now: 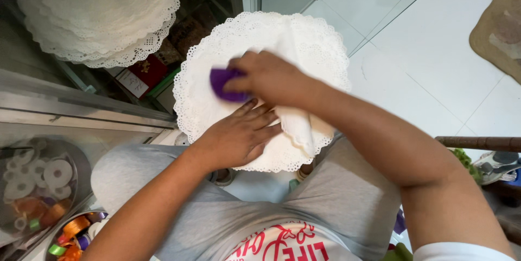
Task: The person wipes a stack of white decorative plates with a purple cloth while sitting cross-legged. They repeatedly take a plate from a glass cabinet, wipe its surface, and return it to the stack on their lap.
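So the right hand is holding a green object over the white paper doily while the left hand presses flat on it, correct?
Not quite: the object in the right hand is purple, not green, as the head view shows. The rest holds: the right hand holds it over the white paper doily, and the left hand presses flat on that doily.

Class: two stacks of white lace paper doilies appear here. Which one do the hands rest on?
The stack of white lace paper doilies on the lap, under both hands; the upper-left stack lies untouched.
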